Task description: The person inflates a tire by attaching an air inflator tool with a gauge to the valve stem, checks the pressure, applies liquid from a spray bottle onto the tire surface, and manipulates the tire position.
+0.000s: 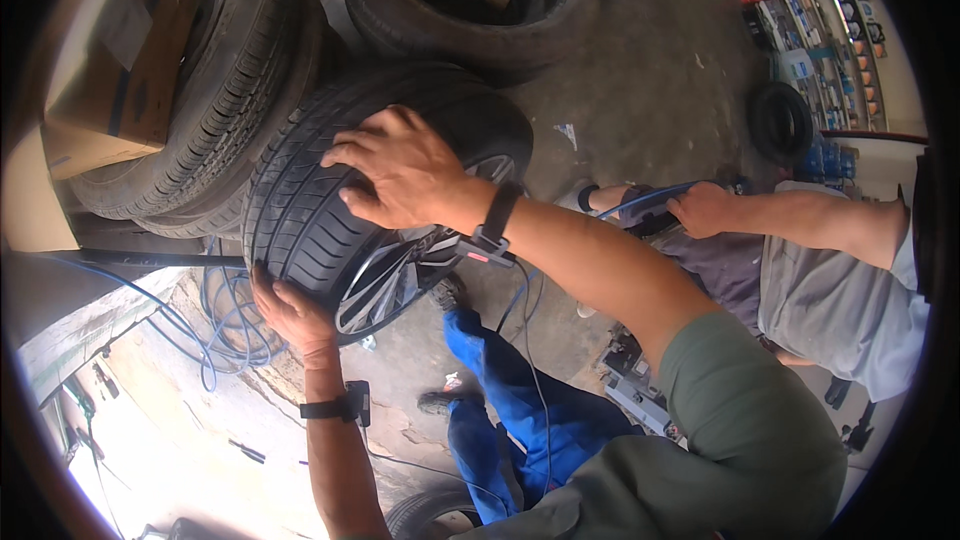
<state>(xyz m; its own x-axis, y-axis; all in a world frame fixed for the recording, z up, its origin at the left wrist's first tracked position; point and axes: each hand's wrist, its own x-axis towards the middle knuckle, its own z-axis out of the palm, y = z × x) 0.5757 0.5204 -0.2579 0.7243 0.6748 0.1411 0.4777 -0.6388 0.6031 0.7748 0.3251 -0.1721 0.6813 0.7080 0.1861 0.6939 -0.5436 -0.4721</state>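
A car wheel [307, 202] with a black tyre and a silver-and-black alloy rim [390, 277] stands tilted before me. My right hand [397, 169] lies on its tread from above, fingers spread and thumb apart. Lower down, my left hand [292, 311] holds the tyre's near edge, its thumb on the rubber and its fingers partly hidden. Both my wrists carry black straps with small devices, and thin cables run from them. The spot where the wheel meets the floor is hidden.
Used tyres [247, 82] stack at the left beside a cardboard box [112, 82]. Another tyre [480, 45] lies behind, with tools inside. A coiled blue hose [240, 322] rests at lower left. On the right, a person [795, 270] grips a blue hose, near stocked shelves [825, 52].
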